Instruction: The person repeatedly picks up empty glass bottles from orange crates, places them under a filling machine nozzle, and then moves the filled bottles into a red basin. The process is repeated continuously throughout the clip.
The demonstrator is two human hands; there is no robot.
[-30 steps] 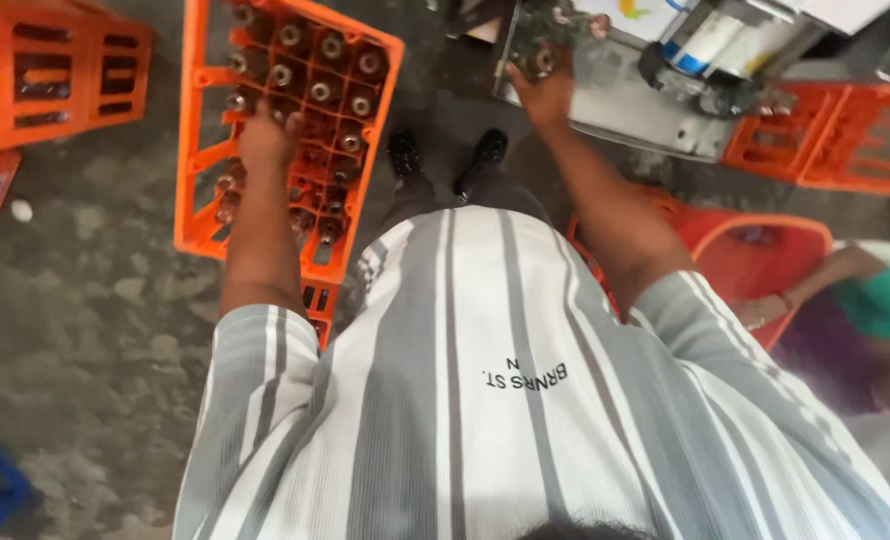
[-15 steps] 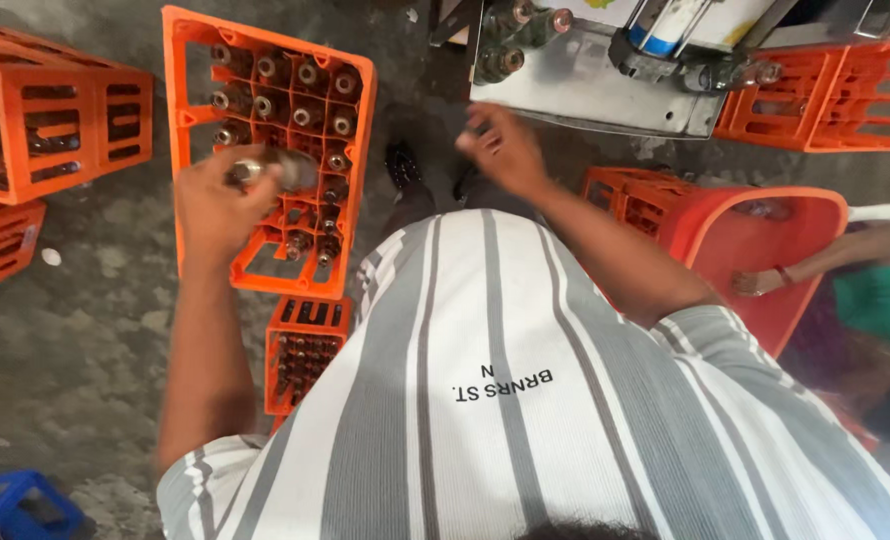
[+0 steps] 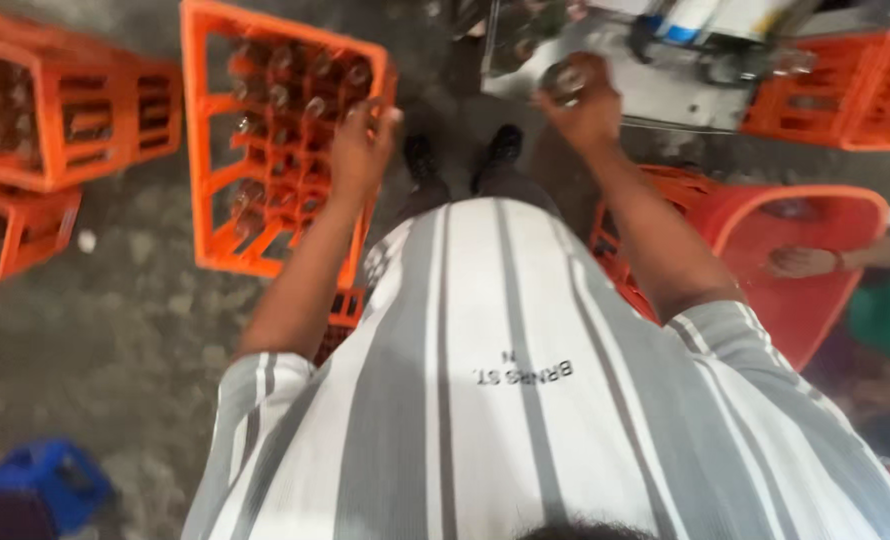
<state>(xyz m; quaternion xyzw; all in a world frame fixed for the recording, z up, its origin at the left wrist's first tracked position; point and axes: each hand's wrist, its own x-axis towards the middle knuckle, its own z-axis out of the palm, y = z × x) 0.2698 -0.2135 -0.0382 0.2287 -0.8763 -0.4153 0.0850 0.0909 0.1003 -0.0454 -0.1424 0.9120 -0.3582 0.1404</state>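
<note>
An orange crate with several brown glass bottles standing in it sits on the floor in front of me. My left hand hovers over the crate's right side with fingers apart and nothing seen in it. My right hand is raised at the edge of a grey metal machine and grips a glass bottle by its top. My striped shirt fills the lower view and hides my legs; only my black shoes show.
More orange crates stand at the left, lower left and upper right. A red plastic tub is on my right, where another person's hand rests. A blue crate sits at the bottom left.
My left hand held a bottle over the crate half a second ago; now it is open there. My right hand has risen to the machine with a bottle in it.
</note>
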